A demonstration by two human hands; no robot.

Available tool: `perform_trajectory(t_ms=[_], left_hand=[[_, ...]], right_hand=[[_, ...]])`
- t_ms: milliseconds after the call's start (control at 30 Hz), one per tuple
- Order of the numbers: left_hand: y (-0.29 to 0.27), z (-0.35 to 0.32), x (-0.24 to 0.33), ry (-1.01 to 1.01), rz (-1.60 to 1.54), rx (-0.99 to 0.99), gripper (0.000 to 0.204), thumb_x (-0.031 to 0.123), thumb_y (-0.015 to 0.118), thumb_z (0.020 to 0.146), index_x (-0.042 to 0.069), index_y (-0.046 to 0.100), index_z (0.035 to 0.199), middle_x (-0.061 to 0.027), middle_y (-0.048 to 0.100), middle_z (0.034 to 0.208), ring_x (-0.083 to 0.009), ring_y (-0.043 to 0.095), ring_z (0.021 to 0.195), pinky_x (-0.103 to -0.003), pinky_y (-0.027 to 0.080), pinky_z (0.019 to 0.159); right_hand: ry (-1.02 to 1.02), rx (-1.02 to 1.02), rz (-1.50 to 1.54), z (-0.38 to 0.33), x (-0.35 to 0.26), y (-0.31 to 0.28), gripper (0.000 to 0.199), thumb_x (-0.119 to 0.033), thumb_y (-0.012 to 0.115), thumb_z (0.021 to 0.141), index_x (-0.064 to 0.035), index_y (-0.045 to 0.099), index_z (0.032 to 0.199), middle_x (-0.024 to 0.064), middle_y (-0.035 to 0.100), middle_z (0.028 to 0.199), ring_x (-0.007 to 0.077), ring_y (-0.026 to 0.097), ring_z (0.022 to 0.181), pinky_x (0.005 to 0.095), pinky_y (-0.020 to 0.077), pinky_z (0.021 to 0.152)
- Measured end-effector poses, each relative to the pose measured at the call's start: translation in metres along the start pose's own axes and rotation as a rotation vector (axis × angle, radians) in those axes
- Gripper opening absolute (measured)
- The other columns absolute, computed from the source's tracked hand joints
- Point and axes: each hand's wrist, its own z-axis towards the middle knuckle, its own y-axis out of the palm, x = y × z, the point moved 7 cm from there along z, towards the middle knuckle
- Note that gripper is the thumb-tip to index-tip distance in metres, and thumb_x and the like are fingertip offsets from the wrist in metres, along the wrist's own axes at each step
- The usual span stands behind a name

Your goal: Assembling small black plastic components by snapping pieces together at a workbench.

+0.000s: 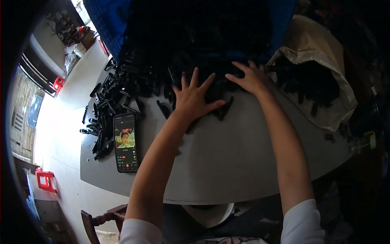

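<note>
A large heap of small black plastic parts (195,44) covers the far half of a grey table (227,158). My left hand (194,96) lies flat with fingers spread on the near edge of the heap, palm down over several black pieces (222,109). My right hand (250,77) rests further back and to the right, fingers spread on the parts, close to a crumpled beige bag (321,61) that holds more black parts. Neither hand visibly grips anything.
A phone (125,142) with a lit screen lies on the table's left side, beside scattered black parts (103,105). A blue crate (107,20) stands at the back left. A wooden chair (99,221) and red stools (44,179) stand on the floor.
</note>
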Motion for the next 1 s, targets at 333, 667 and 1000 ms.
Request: perform_trajectory(t_ms=[333, 667, 1000], left_hand=[[0.0, -0.022, 0.015, 0.137, 0.003, -0.027, 0.084, 0.067, 0.06, 0.067, 0.024, 0.038, 0.137, -0.0173, 0.028, 0.143, -0.0443, 0.028, 0.128, -0.057, 0.029, 0.099], [-0.024, -0.108, 0.037, 0.307, -0.097, -0.036, 0.083, 0.061, 0.063, 0.067, 0.016, 0.042, 0.133, -0.0189, 0.032, 0.14, -0.0405, 0.03, 0.128, -0.054, 0.029, 0.099], [-0.076, -0.159, 0.049, 0.395, -0.11, 0.094, 0.056, 0.036, 0.068, 0.073, 0.01, 0.053, 0.12, -0.0148, 0.045, 0.127, -0.0335, 0.04, 0.12, -0.049, 0.032, 0.099]], right_hand=[[-0.2, 0.182, 0.097, -0.059, -0.023, 0.004, 0.046, -0.044, 0.067, 0.072, -0.0225, 0.063, 0.112, 0.0059, 0.05, 0.128, 0.0321, 0.048, 0.112, 0.04, 0.0431, 0.093], [-0.212, 0.263, 0.132, -0.168, -0.042, -0.018, 0.043, -0.035, 0.07, 0.069, -0.0232, 0.064, 0.11, 0.0071, 0.051, 0.126, 0.033, 0.049, 0.11, 0.0422, 0.0464, 0.086], [-0.111, 0.277, 0.122, -0.229, -0.057, -0.043, 0.045, -0.036, 0.068, 0.074, -0.0158, 0.06, 0.115, 0.0116, 0.052, 0.123, 0.0336, 0.045, 0.115, 0.0427, 0.0425, 0.087]])
